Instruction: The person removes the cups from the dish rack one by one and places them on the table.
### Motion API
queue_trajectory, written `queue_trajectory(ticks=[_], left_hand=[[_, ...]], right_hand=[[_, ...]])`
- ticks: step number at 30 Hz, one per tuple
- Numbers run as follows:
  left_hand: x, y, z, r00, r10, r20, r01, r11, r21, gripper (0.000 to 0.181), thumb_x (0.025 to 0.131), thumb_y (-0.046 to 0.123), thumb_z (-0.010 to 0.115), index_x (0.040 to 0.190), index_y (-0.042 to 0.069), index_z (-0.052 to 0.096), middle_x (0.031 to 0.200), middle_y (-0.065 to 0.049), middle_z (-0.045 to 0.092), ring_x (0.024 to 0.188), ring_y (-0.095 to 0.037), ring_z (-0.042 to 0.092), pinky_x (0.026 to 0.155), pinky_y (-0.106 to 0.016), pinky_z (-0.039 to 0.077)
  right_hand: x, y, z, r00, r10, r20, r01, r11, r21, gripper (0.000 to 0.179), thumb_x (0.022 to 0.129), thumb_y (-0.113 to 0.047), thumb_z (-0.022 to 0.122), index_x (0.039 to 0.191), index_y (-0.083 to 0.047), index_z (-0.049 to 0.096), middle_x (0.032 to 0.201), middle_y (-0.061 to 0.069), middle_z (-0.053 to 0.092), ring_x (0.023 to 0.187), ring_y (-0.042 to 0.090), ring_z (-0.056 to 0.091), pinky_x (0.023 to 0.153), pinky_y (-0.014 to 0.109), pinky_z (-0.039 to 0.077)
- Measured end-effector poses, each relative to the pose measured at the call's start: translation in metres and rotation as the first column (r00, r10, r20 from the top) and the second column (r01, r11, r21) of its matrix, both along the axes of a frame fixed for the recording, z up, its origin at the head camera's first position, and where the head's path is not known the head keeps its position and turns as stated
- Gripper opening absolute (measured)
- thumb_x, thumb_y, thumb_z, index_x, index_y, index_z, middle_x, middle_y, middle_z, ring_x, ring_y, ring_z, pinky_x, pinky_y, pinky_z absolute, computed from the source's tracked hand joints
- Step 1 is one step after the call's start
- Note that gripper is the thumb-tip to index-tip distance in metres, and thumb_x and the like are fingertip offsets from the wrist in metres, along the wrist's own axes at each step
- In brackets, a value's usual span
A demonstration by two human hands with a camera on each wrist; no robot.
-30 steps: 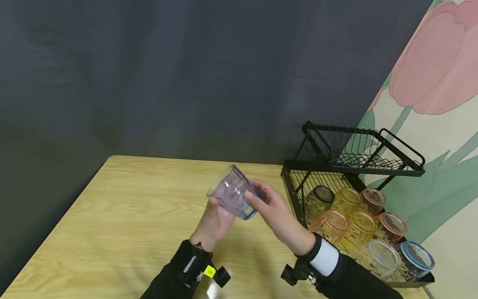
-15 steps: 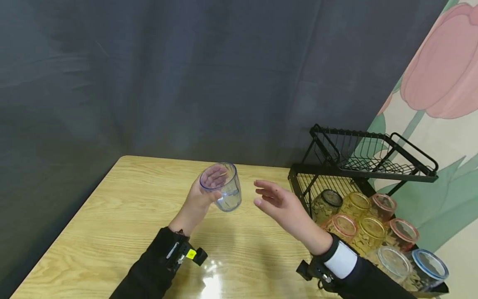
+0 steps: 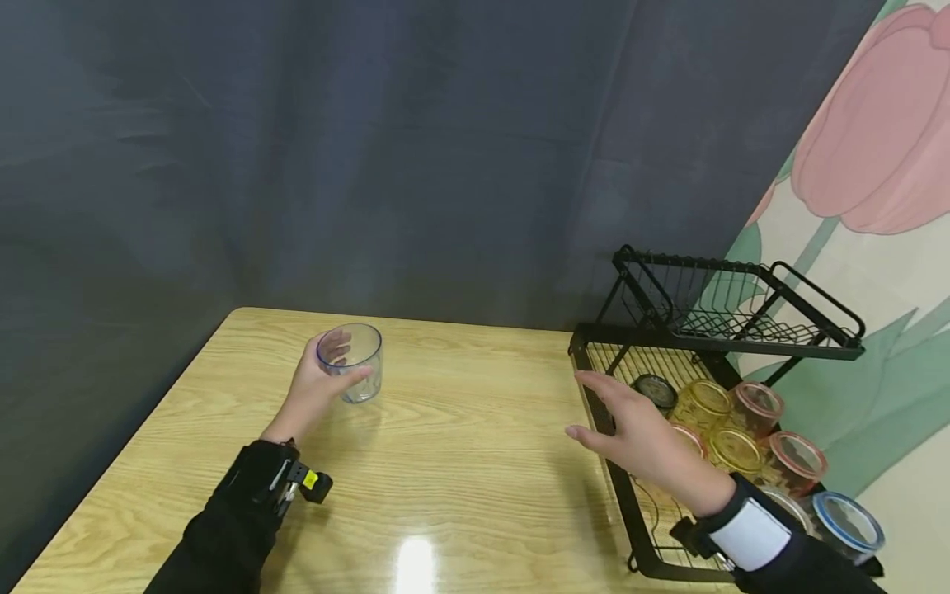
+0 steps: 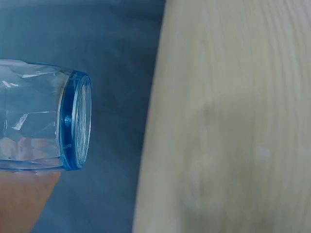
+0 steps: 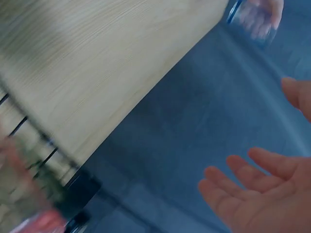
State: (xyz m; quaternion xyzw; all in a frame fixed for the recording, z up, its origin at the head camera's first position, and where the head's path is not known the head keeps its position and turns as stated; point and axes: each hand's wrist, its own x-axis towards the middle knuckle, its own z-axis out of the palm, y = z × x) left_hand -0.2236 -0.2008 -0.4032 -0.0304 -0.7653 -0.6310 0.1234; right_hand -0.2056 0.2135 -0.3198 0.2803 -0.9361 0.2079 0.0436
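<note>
My left hand (image 3: 313,388) grips a clear drinking glass (image 3: 371,356) with a bluish rim, thumb in front and fingers round the far side. The glass is upright, rim up, above the left part of the wooden table (image 3: 460,445). In the left wrist view the glass (image 4: 34,107) shows its thick blue base, which looks apart from the tabletop. My right hand (image 3: 641,429) hovers at the left edge of the black rack (image 3: 631,528), fingers extended and thumb apart. Nothing lies between its fingers (image 5: 252,179) in the right wrist view.
On the rack's lower tier stand several glasses with coloured rims: a black one (image 3: 655,391), yellow ones (image 3: 735,450), pinkish ones (image 3: 796,458) and a blue one (image 3: 848,521). Above rises a wire upper tier (image 3: 742,322). A dark curtain (image 3: 416,165) hangs behind the table.
The right hand has let go of the glass and moved right to the rack. The left hand has carried the glass leftward, turning it from tilted to upright.
</note>
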Motion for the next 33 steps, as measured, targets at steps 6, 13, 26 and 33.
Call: queue_trajectory(ticks=[6,13,26,33], left_hand=[[-0.005,-0.031,-0.014,0.994,0.108,0.019,-0.106,0.99,-0.09,0.09,0.081,0.032,0.072,0.146,0.003,0.016,0.148,-0.021,0.031,0.134,-0.038,0.027,0.112,-0.056,0.027],[0.001,-0.062,-0.021,0.975,0.213,0.063,-0.199,0.963,-0.182,0.095,0.083,0.042,0.067,0.148,0.004,0.008,0.151,-0.024,0.023,0.134,-0.044,0.022,0.11,-0.06,0.025],[-0.003,-0.081,-0.033,0.929,0.339,0.15,-0.284,0.91,-0.301,0.105,0.079,0.045,0.07,0.147,-0.003,0.005,0.145,-0.036,0.026,0.13,-0.05,0.028,0.107,-0.061,0.031],[-0.006,-0.082,-0.04,0.927,0.34,0.158,-0.286,0.913,-0.289,0.106,0.08,0.044,0.07,0.148,-0.002,0.002,0.146,-0.036,0.022,0.132,-0.051,0.025,0.108,-0.061,0.03]], right_hand=[[-0.002,0.032,-0.002,0.998,-0.06,0.028,0.058,0.996,0.068,0.071,0.083,-0.031,0.069,0.14,-0.001,0.038,0.142,0.031,0.04,0.102,0.039,0.06,0.086,0.057,0.052],[-0.013,0.063,-0.011,0.991,-0.127,0.043,0.119,0.979,0.165,0.078,0.081,-0.04,0.07,0.139,0.001,0.038,0.141,0.035,0.037,0.099,0.044,0.059,0.083,0.061,0.052],[-0.026,0.101,-0.029,0.957,-0.274,0.089,0.241,0.93,0.278,0.085,0.078,-0.048,0.069,0.133,0.01,0.04,0.133,0.047,0.034,0.11,0.061,0.043,0.08,0.068,0.049],[-0.036,0.104,-0.039,0.943,-0.306,0.13,0.253,0.915,0.314,0.084,0.076,-0.046,0.071,0.125,0.016,0.044,0.115,0.04,0.055,0.093,0.047,0.059,0.07,0.053,0.056]])
